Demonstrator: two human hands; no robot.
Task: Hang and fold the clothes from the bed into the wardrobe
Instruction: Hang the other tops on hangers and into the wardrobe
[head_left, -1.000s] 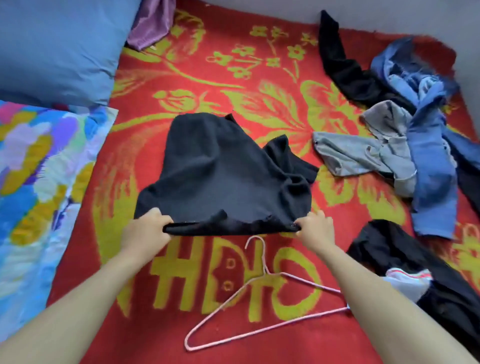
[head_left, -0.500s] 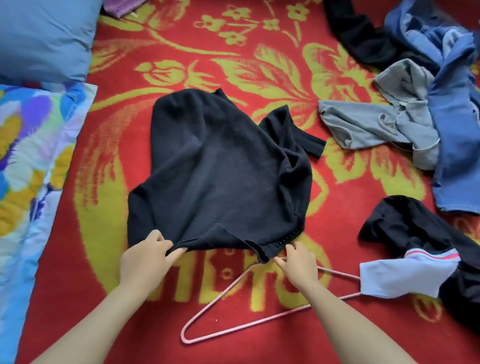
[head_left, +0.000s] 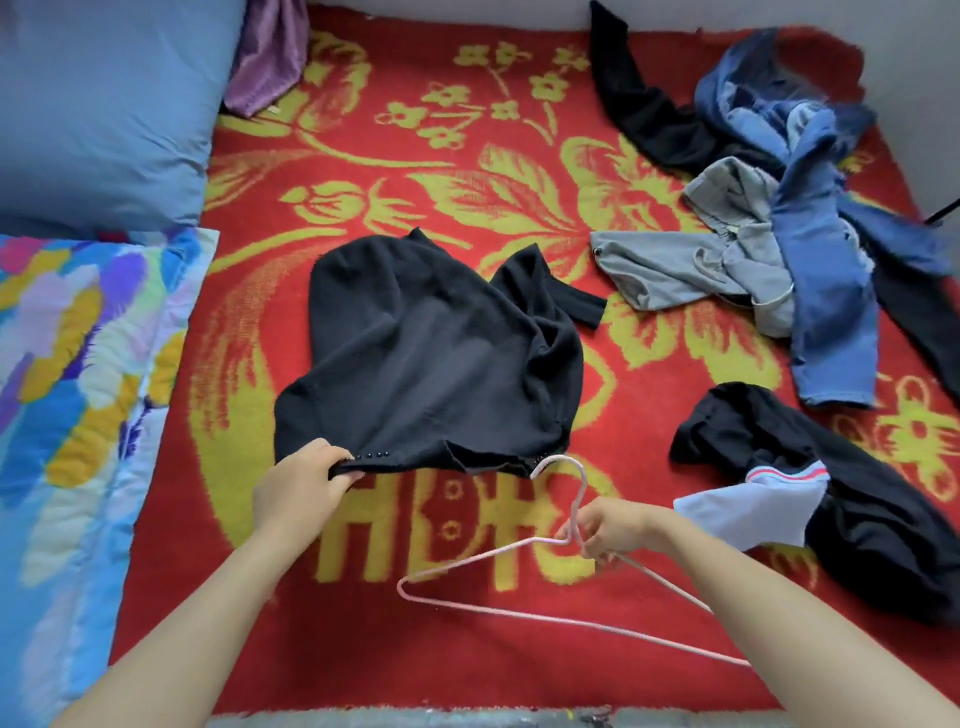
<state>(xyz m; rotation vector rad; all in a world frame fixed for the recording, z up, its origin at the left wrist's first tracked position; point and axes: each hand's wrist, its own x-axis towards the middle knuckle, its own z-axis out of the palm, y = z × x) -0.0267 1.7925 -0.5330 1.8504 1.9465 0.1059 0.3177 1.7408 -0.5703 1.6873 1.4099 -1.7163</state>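
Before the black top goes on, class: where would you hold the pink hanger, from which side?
Grip the hanger at its neck, under the hook, from the right, as the right hand does. Both sloping arms are free to slide into the black top, whose near edge the left hand holds.

Soft even daylight, faint shadows, saturated colours, slight overall softness, wide-angle bowing at the edges

2 slim forearms show bare to the picture's lower edge; the left hand (head_left: 297, 492) and right hand (head_left: 614, 526) are bare too.
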